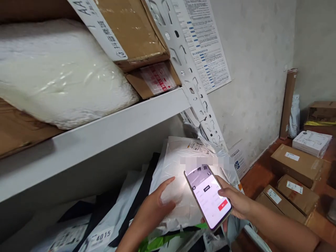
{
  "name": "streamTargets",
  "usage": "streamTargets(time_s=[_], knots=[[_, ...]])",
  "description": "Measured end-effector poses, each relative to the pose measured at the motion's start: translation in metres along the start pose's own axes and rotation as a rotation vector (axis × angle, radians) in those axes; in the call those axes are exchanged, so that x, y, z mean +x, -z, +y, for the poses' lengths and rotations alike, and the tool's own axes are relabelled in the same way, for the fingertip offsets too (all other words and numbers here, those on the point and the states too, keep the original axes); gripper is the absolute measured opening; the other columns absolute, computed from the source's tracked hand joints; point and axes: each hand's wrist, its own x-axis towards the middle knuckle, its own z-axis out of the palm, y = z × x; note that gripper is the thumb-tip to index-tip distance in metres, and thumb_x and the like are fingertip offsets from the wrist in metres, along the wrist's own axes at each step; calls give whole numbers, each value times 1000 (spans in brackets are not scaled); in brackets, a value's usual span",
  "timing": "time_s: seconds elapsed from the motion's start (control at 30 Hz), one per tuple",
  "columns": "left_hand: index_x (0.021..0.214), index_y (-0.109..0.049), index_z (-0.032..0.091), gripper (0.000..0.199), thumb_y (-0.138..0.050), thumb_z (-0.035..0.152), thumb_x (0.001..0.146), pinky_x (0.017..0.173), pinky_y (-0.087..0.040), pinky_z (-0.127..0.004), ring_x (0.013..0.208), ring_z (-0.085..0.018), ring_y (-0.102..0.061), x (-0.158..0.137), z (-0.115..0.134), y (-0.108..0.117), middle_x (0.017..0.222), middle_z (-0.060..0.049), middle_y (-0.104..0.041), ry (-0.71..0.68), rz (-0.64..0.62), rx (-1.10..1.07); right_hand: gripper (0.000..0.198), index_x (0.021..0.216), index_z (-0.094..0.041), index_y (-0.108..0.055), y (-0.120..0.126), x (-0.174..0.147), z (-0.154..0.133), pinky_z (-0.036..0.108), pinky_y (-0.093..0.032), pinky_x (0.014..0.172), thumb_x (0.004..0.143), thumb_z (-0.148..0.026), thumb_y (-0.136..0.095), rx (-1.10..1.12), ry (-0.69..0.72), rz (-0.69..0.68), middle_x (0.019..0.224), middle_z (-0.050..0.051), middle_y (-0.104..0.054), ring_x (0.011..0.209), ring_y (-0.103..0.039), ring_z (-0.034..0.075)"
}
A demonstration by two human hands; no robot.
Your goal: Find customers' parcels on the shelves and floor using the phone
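A smartphone (210, 199) with a lit screen is held in my right hand (236, 199), its thumb over the screen's right side. The screen shows a red button low down. Behind the phone, a white padded mailer (173, 157) leans among other parcels on the lower shelf, with a bright patch of light on it. My left hand (157, 201) is at the mailer's front, thumb and forefinger spread apart; its other fingers are hidden. Whether it presses on the mailer I cannot tell. A label (198, 146) is on the mailer's upper part, partly blurred out.
A white shelf beam (105, 136) crosses above my left hand, bearing cartons (131, 31) and a white wrapped bundle (57, 73). A perforated upright (194, 80) stands at its end. Several bags (115, 210) fill the lower shelf. Boxes (296, 161) lie on the floor at right.
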Motion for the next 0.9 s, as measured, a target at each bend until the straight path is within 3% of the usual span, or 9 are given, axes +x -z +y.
streamTargets(time_s=[0.13, 0.23, 0.33, 0.43, 0.67, 0.77, 0.9], knots=[[136, -59, 16, 76, -55, 33, 62, 96, -52, -32, 119, -28, -65, -9, -4, -2, 132, -6, -68, 15, 97, 20, 69, 133, -27, -32, 10, 16, -4, 18, -46, 36, 76, -55, -60, -4, -11, 50, 107, 10, -68, 71, -74, 26], [135, -62, 21, 71, -55, 37, 66, 80, -56, -30, 84, -24, -72, -15, -15, 6, 121, -1, -74, 60, 118, 49, 74, 135, -28, -29, 16, 25, -13, 21, -49, 36, 76, -59, -60, -33, -33, 55, 108, 11, -68, 79, -74, 30], [136, -61, 23, 71, -53, 40, 68, 72, -55, -30, 60, -18, -64, -18, -26, 17, 124, 0, -72, 91, 108, 77, 74, 135, -28, -29, 19, 36, -30, 22, -50, 34, 76, -62, -59, -77, -44, 22, 112, 13, -68, 81, -75, 32], [136, -61, 23, 72, -51, 36, 66, 78, -54, -30, 68, -19, -66, -18, -32, 21, 132, 0, -68, 87, 85, 60, 73, 135, -27, -29, 18, 45, -44, 21, -49, 33, 78, -64, -55, -110, -68, -34, 109, 13, -70, 81, -75, 32], [134, -62, 27, 69, -53, 32, 66, 98, -49, -29, 118, -26, -64, -19, -44, 11, 138, 3, -64, 44, 121, -74, 74, 136, -25, -31, 14, 49, -53, 20, -48, 30, 82, -72, -50, -152, -47, -21, 101, 12, -73, 78, -76, 31], [132, -64, 29, 67, -54, 31, 66, 106, -45, -31, 123, -26, -62, -19, -47, 10, 136, 3, -65, 26, 146, -99, 74, 137, -25, -32, 14, 48, -54, 20, -48, 31, 82, -71, -51, -163, -50, -18, 99, 12, -73, 78, -76, 31], [131, -65, 28, 67, -55, 32, 65, 105, -46, -31, 122, -27, -62, -18, -46, 11, 136, 2, -66, 27, 156, -111, 76, 138, -26, -32, 14, 46, -56, 19, -49, 31, 81, -71, -54, -156, -57, -27, 101, 11, -73, 78, -76, 31]])
